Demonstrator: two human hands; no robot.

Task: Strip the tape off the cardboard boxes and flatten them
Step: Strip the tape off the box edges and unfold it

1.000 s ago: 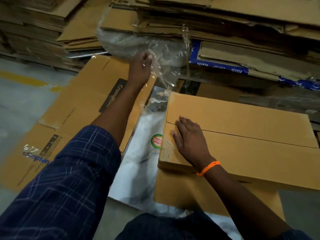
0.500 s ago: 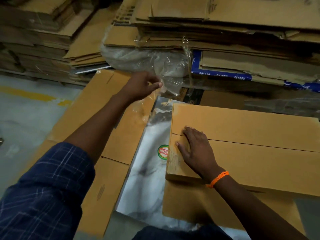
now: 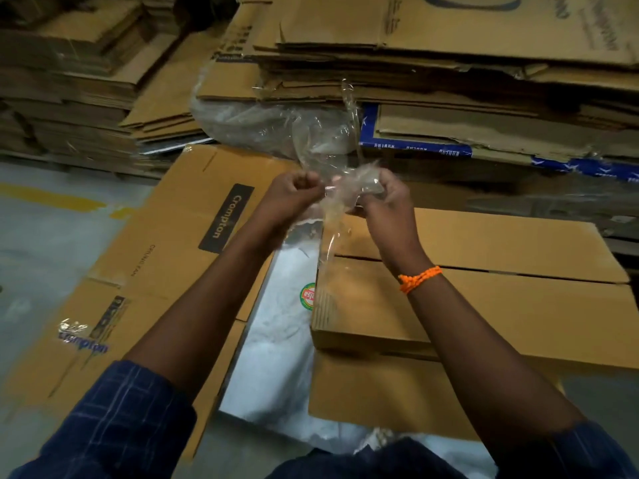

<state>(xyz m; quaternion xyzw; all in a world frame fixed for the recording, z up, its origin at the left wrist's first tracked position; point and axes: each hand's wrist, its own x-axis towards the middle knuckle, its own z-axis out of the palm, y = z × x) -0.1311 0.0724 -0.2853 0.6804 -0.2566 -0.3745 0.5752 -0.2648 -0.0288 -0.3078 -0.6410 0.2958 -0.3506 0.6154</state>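
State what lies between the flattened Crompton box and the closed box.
In the head view, a shiny white sheet bearing a round green-rimmed sticker lies between the Crompton box and the closed box.

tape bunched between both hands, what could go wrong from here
1. The clear tape wadded between the left hand and right hand may cling to the fingers and resist dropping.
2. A strand hangs to the box end; if stuck there, pulling could tear cardboard.
3. Neither hand steadies the box, so it might slide on the flat cardboard beneath.

White sheet [image 3: 276, 357] with round sticker [image 3: 307, 295]; grey floor [image 3: 45, 243]
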